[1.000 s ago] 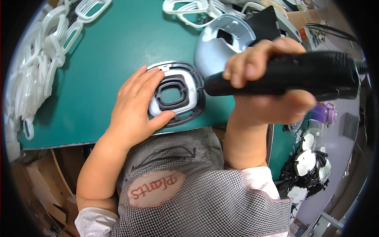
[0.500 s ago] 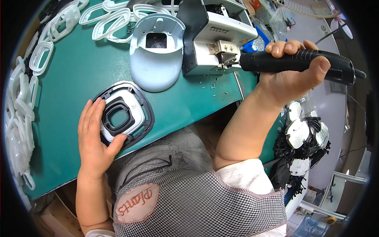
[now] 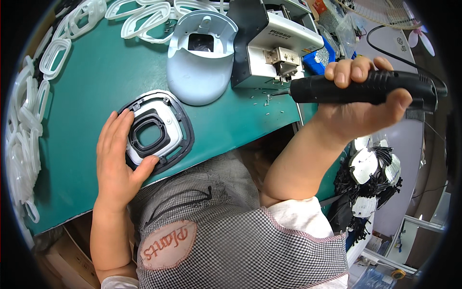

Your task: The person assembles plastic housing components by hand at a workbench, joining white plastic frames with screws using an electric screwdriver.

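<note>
Two hands work here. The left hand (image 3: 115, 161) lies with fingers spread on the black-rimmed frame (image 3: 156, 132). The right hand (image 3: 363, 103) has its fingers wrapped round the electric screwdriver (image 3: 365, 89).

Framed panel (image 3: 156, 132) lies flat on table (image 3: 96, 86) near its front edge, left hand (image 3: 115, 159) on its left side. Domed housing (image 3: 199, 60) sits behind it, slightly right. Screw feeder box (image 3: 272, 43) stands just right of housing. Right hand (image 3: 361, 103) holds electric screwdriver (image 3: 365, 89) right of the box, tip toward it. Plastic rings (image 3: 29, 120) pile along table's left and back edges.
</note>
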### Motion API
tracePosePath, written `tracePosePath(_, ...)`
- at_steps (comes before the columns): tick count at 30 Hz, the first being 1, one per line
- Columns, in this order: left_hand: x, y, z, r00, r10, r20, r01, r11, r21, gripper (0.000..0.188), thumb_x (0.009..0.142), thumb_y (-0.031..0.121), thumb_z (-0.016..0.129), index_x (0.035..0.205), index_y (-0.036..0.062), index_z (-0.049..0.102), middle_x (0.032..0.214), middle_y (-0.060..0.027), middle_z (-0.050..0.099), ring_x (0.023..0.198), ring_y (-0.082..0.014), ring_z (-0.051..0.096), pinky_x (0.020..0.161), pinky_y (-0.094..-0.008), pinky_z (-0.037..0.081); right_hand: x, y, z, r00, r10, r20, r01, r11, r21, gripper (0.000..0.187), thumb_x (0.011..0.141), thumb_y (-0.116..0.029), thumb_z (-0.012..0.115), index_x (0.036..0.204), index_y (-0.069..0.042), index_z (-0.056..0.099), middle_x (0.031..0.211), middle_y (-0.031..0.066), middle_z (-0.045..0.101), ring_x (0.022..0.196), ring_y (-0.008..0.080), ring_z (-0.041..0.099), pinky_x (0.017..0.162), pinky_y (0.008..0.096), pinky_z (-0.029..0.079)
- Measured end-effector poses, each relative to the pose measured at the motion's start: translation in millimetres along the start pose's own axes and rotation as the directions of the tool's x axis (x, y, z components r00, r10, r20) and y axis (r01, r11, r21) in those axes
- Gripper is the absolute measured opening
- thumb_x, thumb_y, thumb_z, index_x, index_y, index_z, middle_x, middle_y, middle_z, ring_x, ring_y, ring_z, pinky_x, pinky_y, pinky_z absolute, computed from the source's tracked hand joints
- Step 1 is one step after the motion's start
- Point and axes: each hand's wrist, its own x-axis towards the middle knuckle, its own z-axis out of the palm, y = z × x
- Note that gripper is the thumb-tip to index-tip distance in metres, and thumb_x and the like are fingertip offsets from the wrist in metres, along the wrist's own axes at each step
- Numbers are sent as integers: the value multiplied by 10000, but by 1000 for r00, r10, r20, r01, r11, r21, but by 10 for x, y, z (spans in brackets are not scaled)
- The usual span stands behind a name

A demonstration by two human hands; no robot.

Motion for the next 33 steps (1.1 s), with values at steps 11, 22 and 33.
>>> tracePosePath(11,-62,297,-103,996,-89,10,68,672,-737,359,760,69,743,1095,13,626,968,-67,650,654,-98,557,591,-230,450,-416,-46,714,953,164,256,-275,826,492,553,689,-387,758,1044,-20,544,742,29,552,565,153,548,581,310,439)
tracePosePath(22,-279,430,-22,886,-165,432,417,-119,-901,156,950,181,570,934,27,591,777,-7,612,573,-22,474,481,-175,376,-624,149,1108,922,218,320,-369,746,555,561,734,-409,739,1060,-16,506,717,30,532,548,154,548,537,315,456)
tracePosePath(33,-249,-119,-268,959,-31,-282,-18,985,-171,456,781,141,665,1221,43,590,1228,-155,579,1109,-318,556,956,-394,430,-672,409,1264,842,49,538,-320,847,424,691,775,-535,689,1181,-9,498,849,54,536,666,169,549,637,348,465)
